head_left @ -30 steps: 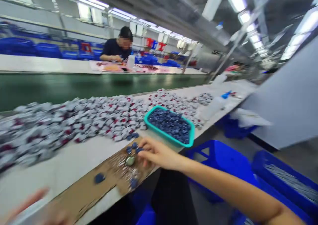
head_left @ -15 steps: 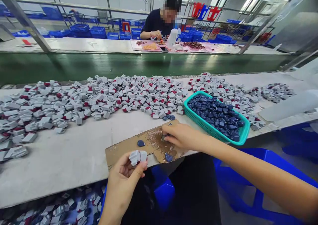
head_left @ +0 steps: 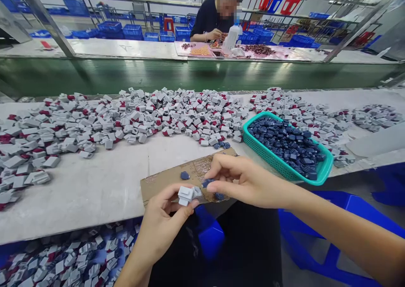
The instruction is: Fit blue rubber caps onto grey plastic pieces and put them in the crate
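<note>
Grey plastic part (head_left: 186,195) sits gripped in the left hand (head_left: 161,223); the right hand (head_left: 243,181) pinches a dark blue piece (head_left: 207,182) above cardboard (head_left: 164,181).

The left forearm (head_left: 136,263) and right forearm (head_left: 341,221) were bare and slender, with black clothing (head_left: 243,249) at bottom centre of the frame.

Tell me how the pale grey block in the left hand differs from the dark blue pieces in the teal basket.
The pale grey block is light, while the dark blue pieces are dark. The block is a single piece gripped in the left hand; the blue pieces lie heaped in the teal plastic basket. The block looks stepped and angular; the blue pieces look flatter. Both are small enough to handle with fingers.
</note>
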Demonstrator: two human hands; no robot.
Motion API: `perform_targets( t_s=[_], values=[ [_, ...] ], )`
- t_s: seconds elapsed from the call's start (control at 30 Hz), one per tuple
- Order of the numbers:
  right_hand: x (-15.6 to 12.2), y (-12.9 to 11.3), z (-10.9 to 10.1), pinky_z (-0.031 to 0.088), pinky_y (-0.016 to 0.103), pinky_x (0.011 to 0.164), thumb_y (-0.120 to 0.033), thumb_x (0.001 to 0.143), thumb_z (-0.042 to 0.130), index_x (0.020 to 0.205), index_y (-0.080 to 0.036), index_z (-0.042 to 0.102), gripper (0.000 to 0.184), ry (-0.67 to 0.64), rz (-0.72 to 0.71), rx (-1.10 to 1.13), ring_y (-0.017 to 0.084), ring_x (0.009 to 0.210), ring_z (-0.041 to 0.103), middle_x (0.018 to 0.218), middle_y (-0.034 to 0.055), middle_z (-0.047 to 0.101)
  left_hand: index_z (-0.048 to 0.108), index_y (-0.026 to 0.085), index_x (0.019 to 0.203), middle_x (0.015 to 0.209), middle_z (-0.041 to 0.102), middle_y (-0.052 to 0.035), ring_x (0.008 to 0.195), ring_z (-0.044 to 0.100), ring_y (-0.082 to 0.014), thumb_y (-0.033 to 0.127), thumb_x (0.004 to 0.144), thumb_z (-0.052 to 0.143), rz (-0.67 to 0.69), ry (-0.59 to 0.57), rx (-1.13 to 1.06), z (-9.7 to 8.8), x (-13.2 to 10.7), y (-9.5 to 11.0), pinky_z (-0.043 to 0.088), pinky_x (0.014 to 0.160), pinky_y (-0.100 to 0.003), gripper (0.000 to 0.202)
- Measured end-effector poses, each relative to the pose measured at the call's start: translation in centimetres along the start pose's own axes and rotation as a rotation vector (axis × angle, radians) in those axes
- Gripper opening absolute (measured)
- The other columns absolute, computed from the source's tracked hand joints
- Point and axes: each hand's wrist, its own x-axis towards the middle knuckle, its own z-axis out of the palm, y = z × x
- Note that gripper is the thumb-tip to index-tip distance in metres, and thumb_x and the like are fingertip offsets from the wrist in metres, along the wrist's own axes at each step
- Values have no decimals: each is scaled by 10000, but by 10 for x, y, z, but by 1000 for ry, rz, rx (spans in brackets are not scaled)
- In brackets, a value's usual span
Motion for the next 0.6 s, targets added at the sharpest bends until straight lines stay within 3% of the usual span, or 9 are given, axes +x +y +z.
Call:
perform_targets(
  t_s=[0.23, 0.4, 0.6],
  values=[
    [6, -5, 3, 311, 146, 475, -200, 841, 568, 818, -136, 533, 76, -112, -56, -131, 54, 531, 443, 619, -45, 536, 662, 227, 803, 752, 633, 23, 681, 575, -105, 201, 744, 638, 55, -41, 82, 2, -4, 7, 471, 599, -152, 68],
    [7, 2, -1, 315, 160, 503, -200, 858, 538, 740, -132, 496, 143, -235, -108, -103, 63, 567, 456, 710, -9, 615, 635, 208, 775, 726, 602, 16, 653, 557, -104, 207, 748, 630, 86, -85, 154, 7, -3, 1, 461, 592, -160, 27],
    [7, 15, 24, 332, 155, 504, -228, 852, 546, 814, -134, 566, 103, -189, -3, -11, 65, 547, 449, 625, -36, 536, 633, 199, 743, 645, 569, 7, 588, 533, -130, 299, 737, 637, -32, -12, 130, 7, -17, -14, 463, 547, -205, 100]
  ],
)
